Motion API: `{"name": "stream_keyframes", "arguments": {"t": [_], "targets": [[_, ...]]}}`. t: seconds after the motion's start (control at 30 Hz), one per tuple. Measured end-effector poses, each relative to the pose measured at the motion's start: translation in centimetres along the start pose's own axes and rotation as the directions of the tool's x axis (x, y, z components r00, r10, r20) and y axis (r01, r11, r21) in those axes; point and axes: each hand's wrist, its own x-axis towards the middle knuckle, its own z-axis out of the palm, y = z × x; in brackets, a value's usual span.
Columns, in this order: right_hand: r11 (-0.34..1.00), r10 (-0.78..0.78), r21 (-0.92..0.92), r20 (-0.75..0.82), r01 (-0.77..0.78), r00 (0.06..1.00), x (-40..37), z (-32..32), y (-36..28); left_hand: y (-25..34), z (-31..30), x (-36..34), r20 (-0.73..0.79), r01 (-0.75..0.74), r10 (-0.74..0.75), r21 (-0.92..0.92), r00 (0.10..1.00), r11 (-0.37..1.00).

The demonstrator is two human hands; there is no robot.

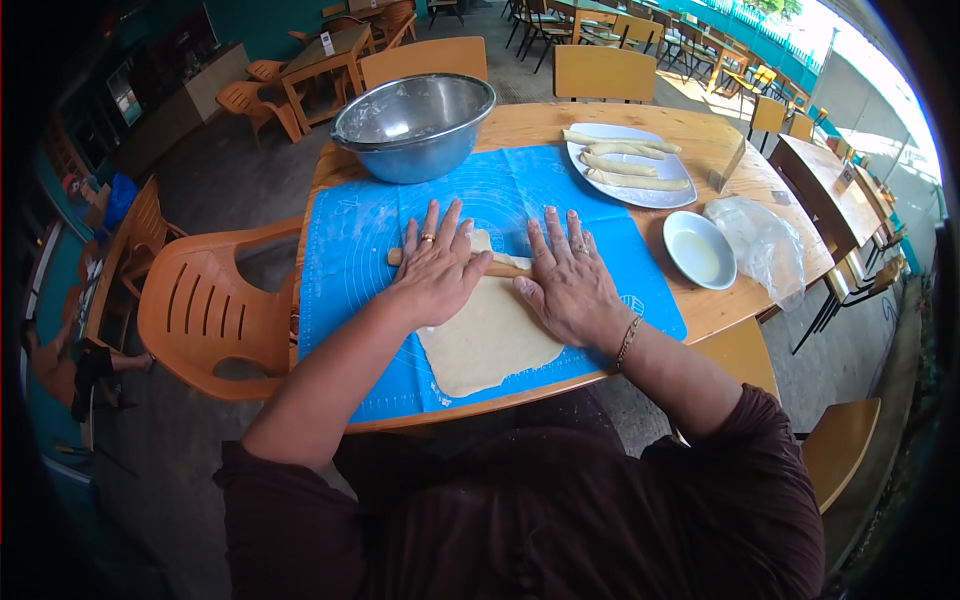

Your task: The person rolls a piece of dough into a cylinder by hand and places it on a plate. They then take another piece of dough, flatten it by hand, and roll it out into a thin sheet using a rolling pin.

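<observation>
A flat sheet of dough (490, 340) lies on a blue mat (350, 240), its near edge close to the table's front. Across its far part rests a wooden rolling pin (500, 266). My left hand (437, 270) lies flat over the pin's left part, fingers stretched forward, a ring on one finger. Over the right part, my right hand (572, 285) is also flat, with its fingers spread and a bracelet at the wrist. Both palms hide parts of the pin. Some dough shows beyond the pin, between the hands.
A large metal bowl (415, 160) stands at the back left. At the back right, a white plate (600, 134) holds several dough strips. A small white bowl (700, 250) and a clear plastic bag (765, 245) are at the right. Chairs surround the wooden table (520, 122).
</observation>
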Motion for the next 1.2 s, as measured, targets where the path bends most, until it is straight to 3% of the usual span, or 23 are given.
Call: {"name": "stream_keyframes", "arguments": {"t": [0.17,0.23,0.43,0.5,0.53,0.6,0.67,0.73,0.83,0.97,1.03,1.07,1.13,1.2], "targets": [[0.998,0.055,0.018,-0.029,-0.054,0.998,2.6,0.9,0.6,-0.1,-0.5,1.3,0.021,0.057,-0.057,-0.018,0.998,0.998],[0.986,0.135,0.091,0.054,-0.139,0.989,4.4,1.0,1.5,-0.4,-0.4,3.4,0.02,0.085,-0.085,-0.017,0.996,0.996],[0.956,0.284,0.052,0.091,-0.289,0.955,8.7,2.6,3.2,-2.2,0.3,7.6,-0.129,0.118,-0.132,-0.109,0.983,0.987],[0.959,0.274,0.049,0.075,-0.278,0.959,9.4,3.0,3.7,-2.9,0.4,8.1,-0.32,0.019,-0.176,-0.439,0.931,0.898],[0.964,0.259,0.046,0.056,-0.262,0.964,9.7,3.2,4.0,-2.9,0.7,8.0,-0.317,0.015,-0.17,-0.438,0.933,0.899],[0.958,0.273,0.082,0.017,-0.274,0.962,10.3,3.4,4.5,-2.7,1.6,6.8,-0.661,-0.239,0.075,-0.162,0.747,0.957],[0.953,0.281,0.124,-0.018,-0.277,0.96,10.9,3.5,4.6,-0.9,1.8,4.7,-0.639,-0.268,0.12,-0.138,0.759,0.953],[0.942,0.307,0.179,-0.12,-0.284,0.944,11.5,3.7,4.6,1.2,2.3,2.6,-0.611,-0.304,0.282,0.07,0.74,0.95],[0.943,0.306,0.203,-0.224,-0.263,0.925,12.6,5.0,5.3,1.5,2.6,1.7,-0.526,-0.291,0.287,0.078,0.8,0.954],[0.952,0.271,0.214,-0.25,-0.22,0.93,12.9,4.5,6.6,1.6,2.4,1.2,-0.485,-0.21,0.21,0.054,0.849,0.976],[0.915,0.307,0.293,-0.062,-0.277,0.95,12.9,2.9,6.7,1.6,2.7,0.9,-0.423,-0.192,0.18,0.016,0.888,0.981],[0.918,0.3,0.289,-0.061,-0.271,0.952,12.6,2.1,6.7,1.6,2.8,0.7,-0.427,-0.186,0.173,0.013,0.887,0.983],[0.934,0.085,0.346,0.009,-0.083,0.996,10.6,-0.7,5.8,1.9,2.2,0.0,-0.27,-0.139,0.096,-0.145,0.958,0.98],[0.933,0.032,0.359,-0.02,-0.022,0.999,8.3,-0.1,5.1,1.9,1.9,-0.4,-0.201,-0.136,0.104,-0.15,0.974,0.979]]}}
